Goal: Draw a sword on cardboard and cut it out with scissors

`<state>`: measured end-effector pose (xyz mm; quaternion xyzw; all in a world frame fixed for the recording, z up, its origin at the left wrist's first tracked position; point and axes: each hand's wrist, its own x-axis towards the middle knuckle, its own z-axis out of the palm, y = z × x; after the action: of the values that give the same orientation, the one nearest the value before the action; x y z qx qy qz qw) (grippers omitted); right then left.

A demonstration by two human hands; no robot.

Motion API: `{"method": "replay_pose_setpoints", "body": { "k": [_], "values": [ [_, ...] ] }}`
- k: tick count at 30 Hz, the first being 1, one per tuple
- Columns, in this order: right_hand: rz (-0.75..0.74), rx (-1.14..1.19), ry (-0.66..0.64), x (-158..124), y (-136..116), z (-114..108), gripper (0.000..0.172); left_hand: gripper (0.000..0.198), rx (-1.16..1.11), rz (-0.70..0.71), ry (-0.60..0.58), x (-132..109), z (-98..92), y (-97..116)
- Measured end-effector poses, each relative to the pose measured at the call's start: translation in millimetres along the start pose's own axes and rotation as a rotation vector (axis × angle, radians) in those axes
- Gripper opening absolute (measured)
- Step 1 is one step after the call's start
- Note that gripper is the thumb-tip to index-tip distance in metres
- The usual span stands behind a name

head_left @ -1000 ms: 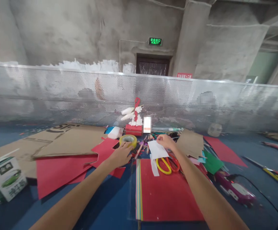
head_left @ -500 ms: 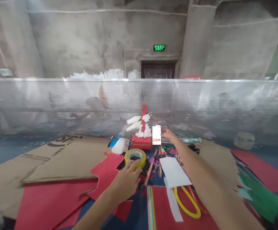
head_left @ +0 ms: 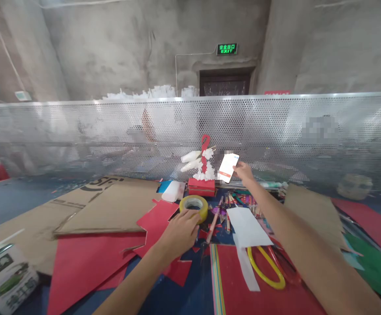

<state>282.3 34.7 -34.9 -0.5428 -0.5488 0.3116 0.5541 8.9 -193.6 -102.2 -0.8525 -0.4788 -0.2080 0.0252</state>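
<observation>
At the far edge of the blue table, by the perforated metal screen, our right hand pinched a tilted white smartphone with a lit screen just beside the red paper model with white tufts. Our left hand lay unclenched, fingertips on the yellow roll of adhesive tape. We judged the phone mid-handling; shifting it called for clearing that model.

tape roll 1 | phone 1 | exit sign 1 | red box 1
</observation>
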Motion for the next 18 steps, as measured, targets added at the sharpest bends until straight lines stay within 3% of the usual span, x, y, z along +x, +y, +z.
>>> {"method": "replay_pose_setpoints", "body": {
  "k": [4, 8, 11, 15, 18],
  "values": [
    [0.076, 0.179, -0.047, -31.0, -31.7, -26.3, 0.013, 0.031, -0.221, -0.142, 0.062, 5.8, -6.1, 3.2],
    [0.138, 0.300, -0.224, -102.9, -48.0, -36.7, 0.008, 0.050, -0.917, -0.295, 0.084, 11.4, -20.7, 28.1],
    [0.227, 0.453, -0.386, -169.8, -50.9, -34.3, 0.013, 0.060, -1.407, -0.355, -0.007, 7.0, -43.2, 58.7],
    [0.313, 0.491, -0.483, -246.8, -54.9, -29.0, 0.012, 0.059, -1.532, -0.362, -0.082, -27.1, -71.6, 87.9],
    [0.300, 0.516, -0.588, -287.6, -62.0, -21.9, 0.023, 0.065, -1.660, -0.453, -0.027, -71.8, -79.2, 94.9]
  ]
}}
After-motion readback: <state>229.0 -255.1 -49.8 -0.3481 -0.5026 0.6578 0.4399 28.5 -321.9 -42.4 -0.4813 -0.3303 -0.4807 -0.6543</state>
